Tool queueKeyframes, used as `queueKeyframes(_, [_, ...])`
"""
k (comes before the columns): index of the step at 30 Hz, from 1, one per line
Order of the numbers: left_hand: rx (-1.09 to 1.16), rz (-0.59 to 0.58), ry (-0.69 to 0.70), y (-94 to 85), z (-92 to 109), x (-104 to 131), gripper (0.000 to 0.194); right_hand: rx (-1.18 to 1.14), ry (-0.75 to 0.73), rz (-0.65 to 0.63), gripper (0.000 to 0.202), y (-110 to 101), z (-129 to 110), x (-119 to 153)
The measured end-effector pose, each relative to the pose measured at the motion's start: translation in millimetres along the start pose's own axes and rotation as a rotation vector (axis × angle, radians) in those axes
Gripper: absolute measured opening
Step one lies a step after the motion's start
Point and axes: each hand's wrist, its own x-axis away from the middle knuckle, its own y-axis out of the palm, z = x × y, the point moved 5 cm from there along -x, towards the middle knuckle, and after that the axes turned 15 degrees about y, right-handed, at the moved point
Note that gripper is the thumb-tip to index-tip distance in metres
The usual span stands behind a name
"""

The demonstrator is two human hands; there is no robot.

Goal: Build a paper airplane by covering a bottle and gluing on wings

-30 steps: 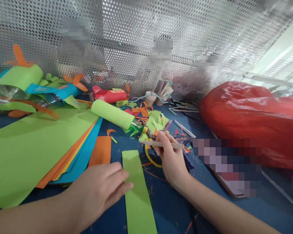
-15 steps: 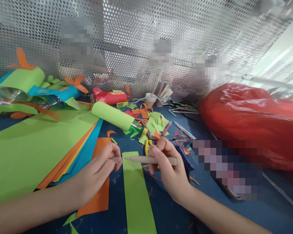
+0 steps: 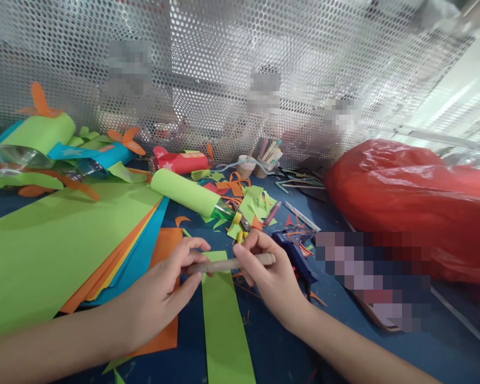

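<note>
A pale beige marker (image 3: pixel 228 265) lies crosswise between my two hands. My right hand (image 3: pixel 274 282) pinches its rear half between thumb and fingers. At its left end, my left hand (image 3: pixel 164 285) closes thumb and fingers on the cap, which now sits over the tip. Beneath the marker a long green paper strip (image 3: pixel 226 325) runs toward me on the blue table. An orange paper sheet (image 3: pixel 164 333) is partly hidden under my left hand and forearm.
Large coloured sheets (image 3: pixel 64 240) fan out at left. Behind them lie paper-covered bottles, including a green one (image 3: pixel 184 194). Scissors (image 3: pixel 244 217), paper scraps (image 3: pixel 258 202) and a dark blue corded tool (image 3: pixel 298 258) are beyond my right hand. A red plastic bag (image 3: pixel 408 202) bulges at right.
The bare marker tip has gone into the cap held by my left hand. My hands have come together, the marker shifting left, and my left fingers now reach around its capped end.
</note>
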Motion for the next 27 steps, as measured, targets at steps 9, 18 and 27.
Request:
queueKeyframes(9, [0.116,0.105,-0.187,-11.2,-10,-4,0.019,-0.224,0.102,-0.036,0.026,-3,7,-12])
queueKeyframes(18, [0.311,0.186,-0.249,-4.5,-14,-2,0.007,-0.105,-0.024,-0.061,0.022,-4,3,-14])
queueKeyframes(27, [0.339,0.252,-0.289,-11.6,-20,-4,0.008,0.002,-0.1,-0.08,0.02,-2,2,-12])
